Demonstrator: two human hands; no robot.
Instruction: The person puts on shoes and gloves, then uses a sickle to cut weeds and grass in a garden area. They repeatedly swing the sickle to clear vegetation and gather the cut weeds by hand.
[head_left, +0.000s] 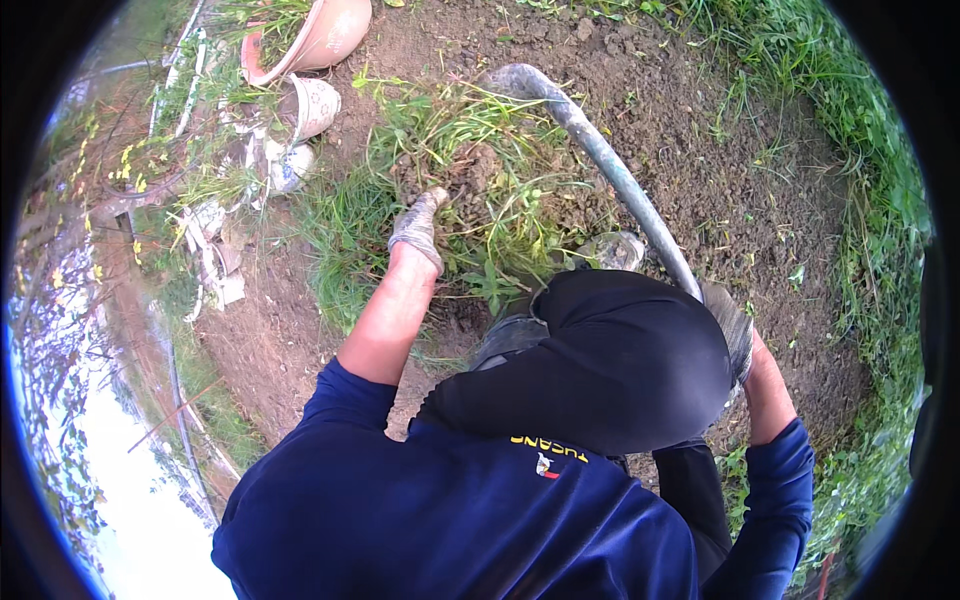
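My left hand (417, 231), in a dirty knit glove, grips the near left side of a clump of uprooted grass and soil (469, 176). Its thumb lies against the earth; the other fingers are hidden. A long grey-blue tool handle (619, 169) slants across the dug soil and looks bent by the lens. Around its near end, beside my bent knee, my gloved right hand (731, 326) is closed. The handle's far end (517, 79) reaches the grass at the top of the clump; I cannot make out a tool head there.
A muddy shoe (615, 250) is planted beside the clump. At the upper left lie a large terracotta-coloured pot (330, 37) and a smaller patterned pot (316, 107), with broken white pieces (214, 251) below them. Tall grass (892, 172) borders the bare soil (757, 217) on the right.
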